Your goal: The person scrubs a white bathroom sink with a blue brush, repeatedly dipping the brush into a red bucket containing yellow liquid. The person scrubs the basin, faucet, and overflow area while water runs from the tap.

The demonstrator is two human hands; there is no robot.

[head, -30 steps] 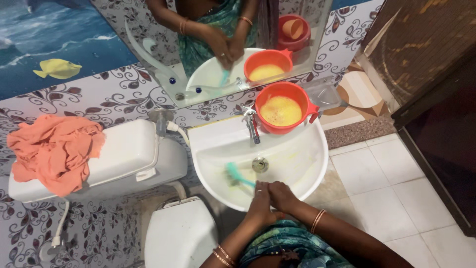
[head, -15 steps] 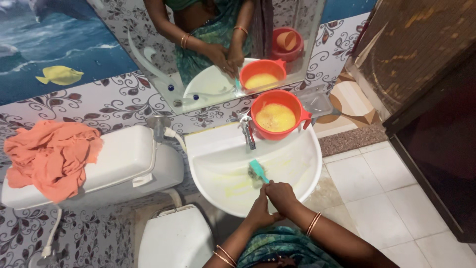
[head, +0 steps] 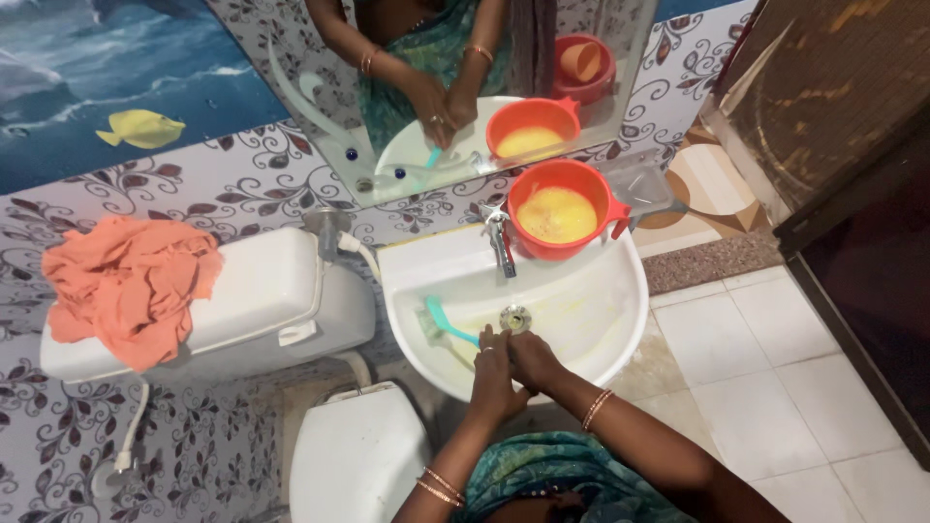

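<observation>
1. Brush [head: 441, 323] first: we see a teal scrubbing brush lying inside the white wash basin [head: 601, 334], on its left slope, bristle head up and to the left, handle running down and to the right into our hands.
2. Its long axis slants from the basin's left wall toward the near rim, so the head sits left of and beyond both hands.
3. Our left hand [head: 492, 373] and right hand [head: 531, 360] are pressed together over the near part of the bowl, both closed around the handle's end; the left is a shade nearer the bristles.
4. Just beyond the hands lies the metal drain [head: 515, 318], and past it the tap [head: 501, 242] stands at the back ledge.
5. An orange mug [head: 564, 208] of yellow, foamy liquid sits on the back right rim, close beside the tap.
6. Open room is widest across the basin's right half; the left wall is close to the bristles.
7. Left of the basin stands the toilet cistern [head: 262, 291] with an orange cloth [head: 126, 286] heaped on it, well apart from the brush.
</observation>
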